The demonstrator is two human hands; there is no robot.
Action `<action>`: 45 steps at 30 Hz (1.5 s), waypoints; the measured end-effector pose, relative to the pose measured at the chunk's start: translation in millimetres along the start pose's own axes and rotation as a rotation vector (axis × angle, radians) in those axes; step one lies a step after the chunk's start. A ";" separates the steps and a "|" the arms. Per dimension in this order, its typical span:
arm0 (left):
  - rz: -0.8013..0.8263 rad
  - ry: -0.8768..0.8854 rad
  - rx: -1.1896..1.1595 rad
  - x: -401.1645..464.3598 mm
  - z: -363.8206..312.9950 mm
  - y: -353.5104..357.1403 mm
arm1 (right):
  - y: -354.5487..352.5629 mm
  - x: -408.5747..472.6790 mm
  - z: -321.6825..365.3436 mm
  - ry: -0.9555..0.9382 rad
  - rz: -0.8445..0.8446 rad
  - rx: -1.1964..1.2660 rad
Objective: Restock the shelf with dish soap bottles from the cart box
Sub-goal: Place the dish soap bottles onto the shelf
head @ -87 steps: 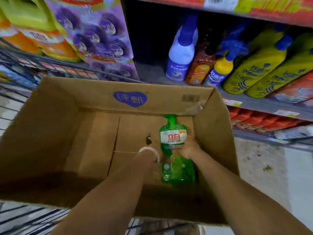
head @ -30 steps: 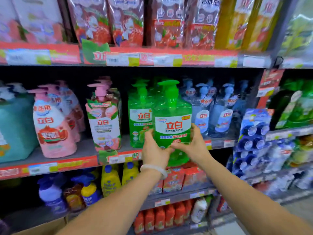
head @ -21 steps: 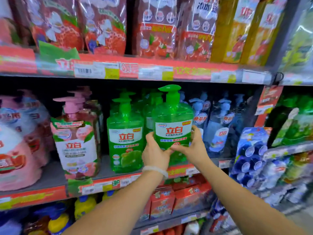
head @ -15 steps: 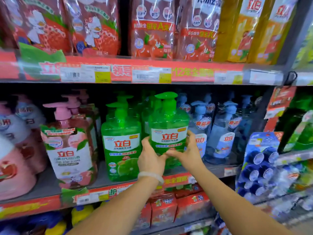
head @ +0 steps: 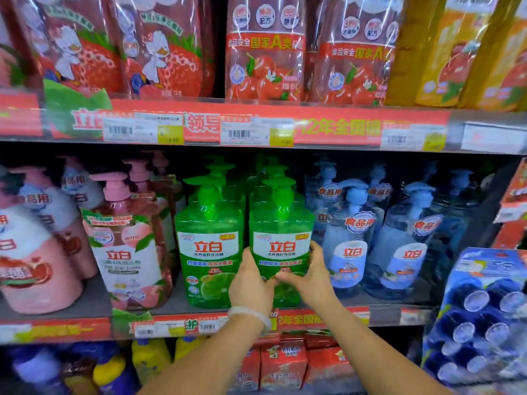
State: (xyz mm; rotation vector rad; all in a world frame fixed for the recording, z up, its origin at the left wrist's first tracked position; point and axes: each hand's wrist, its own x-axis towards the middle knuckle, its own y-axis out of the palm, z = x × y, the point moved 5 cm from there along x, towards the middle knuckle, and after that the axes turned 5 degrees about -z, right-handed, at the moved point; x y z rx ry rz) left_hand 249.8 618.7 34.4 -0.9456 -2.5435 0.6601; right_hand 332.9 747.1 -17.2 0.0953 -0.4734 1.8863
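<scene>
1. The green soap bottle [head: 281, 243] now stands on the shelf [head: 94, 302], at the front of the row. It sits just beside another green bottle [head: 209, 246] on its left and the blue bottles [head: 352, 246] on its right.
2. Both hands are on it. The left hand [head: 251, 283] wraps the low left side, and the right hand [head: 310, 277] wraps the low right side. Each grip is closed on the bottle, with the thumbs meeting in front.
3. So this bottle looks almost done. The hands only need to let go.
4. The cart box is not in view here, so I cannot tell how many bottles are left in it.
5. A moment ago the bottle was held up in the air in front of the shelf, higher than the others. Now it is down, level with the green bottle next to it.
6. About three seconds ago both hands were down in the box, picking up this bottle.
</scene>
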 end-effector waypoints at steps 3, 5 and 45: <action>-0.042 0.021 -0.010 1.2 3.0 2.7 | 0.7 1.0 3.0 -0.014 0.020 -0.021; -0.075 0.031 -0.019 0.9 11.9 4.6 | 2.1 0.4 4.1 -0.020 0.036 -0.028; -0.164 -0.103 -0.092 61.3 91.9 -44.2 | 9.8 -23.9 -3.5 0.257 -0.096 -0.181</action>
